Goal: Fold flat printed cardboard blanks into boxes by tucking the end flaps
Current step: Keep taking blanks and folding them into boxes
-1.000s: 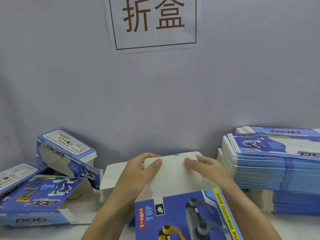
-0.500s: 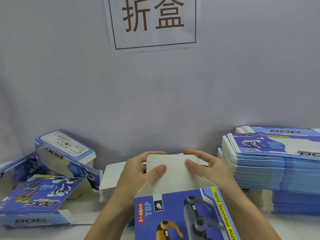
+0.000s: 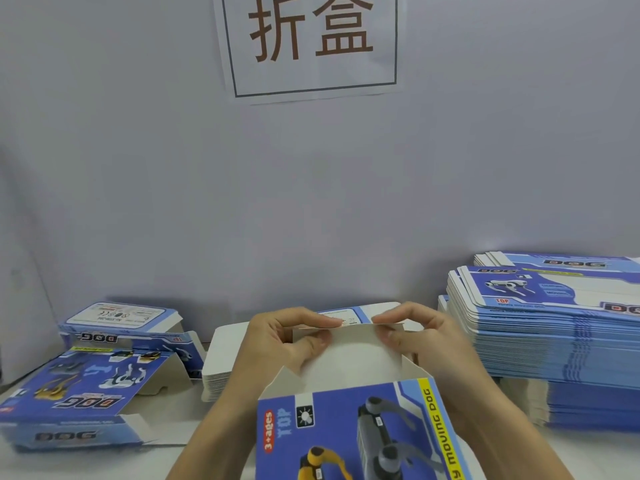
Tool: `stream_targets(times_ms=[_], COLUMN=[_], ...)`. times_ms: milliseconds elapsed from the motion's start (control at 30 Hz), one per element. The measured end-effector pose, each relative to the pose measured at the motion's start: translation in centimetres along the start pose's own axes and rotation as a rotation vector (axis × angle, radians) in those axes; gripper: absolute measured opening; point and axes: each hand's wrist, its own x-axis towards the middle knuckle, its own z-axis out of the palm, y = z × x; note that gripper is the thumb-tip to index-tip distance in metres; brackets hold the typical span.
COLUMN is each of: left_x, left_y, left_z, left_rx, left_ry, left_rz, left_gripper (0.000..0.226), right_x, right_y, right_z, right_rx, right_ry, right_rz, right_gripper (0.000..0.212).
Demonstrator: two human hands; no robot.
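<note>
**End flap half bent: where this tuck could fail**

The box (image 3: 360,431) is held up in front of the person, above the counter (image 3: 173,445), its printed blue face toward the camera and its far end open. Both hands are clamped on the white end flap (image 3: 349,351) that stands above that opening. The left hand (image 3: 287,341) pinches the flap's left upper corner between thumb and fingers; the right hand (image 3: 422,341) pinches the right upper corner the same way. The hands sit apart, one at each corner, and the flap's top edge appears to be bending over along a crease.

The likeliest fault is an uneven fold. If one hand presses harder than the other, the tuck tab would probably crease at a slant and then catch on the box wall instead of sliding in. A second risk lies with the side flaps: whether they are already folded inward cannot be told from here, and if one is left standing out, the end flap would jam against it or buckle. Squeezing too hard could also dent the thin card or collapse the box back toward flat, since nothing supports its body from below.

The stack of flat blanks (image 3: 554,327) on the right and the folded boxes (image 3: 90,386) on the left lie well clear of the hands.
</note>
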Motion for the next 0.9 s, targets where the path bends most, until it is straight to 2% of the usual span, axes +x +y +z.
stream_targets(times_ms=[100,167,200,267,333,367,400,433,467,500,567,633,700,733,800,833,900], left_x=[0.0,0.3,-0.1,-1.0,-2.5,-2.6,-2.5,-2.2,-1.9,-1.8,-1.7,-1.4,-1.6,-1.7,-1.9,-1.7,-0.9], left_y=[0.3,1.0,1.2,1.8,3.1,2.7,2.4,2.7,2.4,1.7,1.1,0.9,1.2,1.1,1.1,1.0,0.5], left_z=[0.3,0.8,0.8,0.1,-0.4,-0.6,-1.2,-1.6,-2.4,-3.2,-3.8,-4.0,-4.8,-5.1,-5.1,-4.8,-4.7], left_rx=[-0.062,-0.215,-0.316,-0.329,-0.222,-0.207,-0.134,-0.021,0.048,0.054,0.045,0.009,-0.018,-0.024,-0.1,-0.173,-0.462], left_ry=[-0.031,-0.049,-0.119,-0.274,-0.473,-0.589,-0.604,-0.647,-0.699,-0.732,-0.717,-0.688,-0.727,-0.736,-0.671,-0.561,-0.125], left_rz=[-0.038,-0.132,-0.136,-0.097,-0.119,-0.209,-0.266,-0.333,-0.347,-0.365,-0.414,-0.485,-0.541,-0.558,-0.504,-0.418,-0.213], left_gripper=[0.014,0.015,0.023,0.047,0.06,0.047,0.017,0.029,0.05,0.059,0.062,0.066,0.078,0.076,0.047,0.037,0.038], right_x=[-0.1,0.0,0.0,0.1,0.2,0.3,0.2,0.2,0.3,0.3,0.5,0.8,1.0,1.0,1.0,1.0,1.0], right_y=[-0.4,-0.7,-0.7,-0.6,-0.4,-0.3,-0.3,-0.3,-0.3,-0.3,-0.2,0.1,0.2,0.3,0.5,0.6,0.7], right_z=[-0.2,-0.4,-0.6,-1.1,-1.9,-2.2,-2.4,-2.5,-2.5,-2.4,-2.3,-2.5,-2.9,-3.0,-3.2,-3.2,-3.2], right_rx=[0.049,0.041,0.06,0.177,0.294,0.32,0.33,0.334,0.336,0.337,0.365,0.417,0.424,0.417,0.384,0.374,0.358], right_ry=[-0.015,0.086,0.155,0.294,0.442,0.5,0.539,0.56,0.569,0.571,0.579,0.592,0.607,0.61,0.609,0.605,0.592], right_rz=[0.008,-0.068,-0.105,-0.13,-0.13,-0.144,-0.159,-0.17,-0.172,-0.168,-0.151,-0.134,-0.112,-0.104,-0.092,-0.085,-0.071], right_gripper=[0.022,0.022,0.023,0.023,0.023,0.021,0.02,0.02,0.02,0.019,0.019,0.03,0.036,0.038,0.039,0.039,0.038])
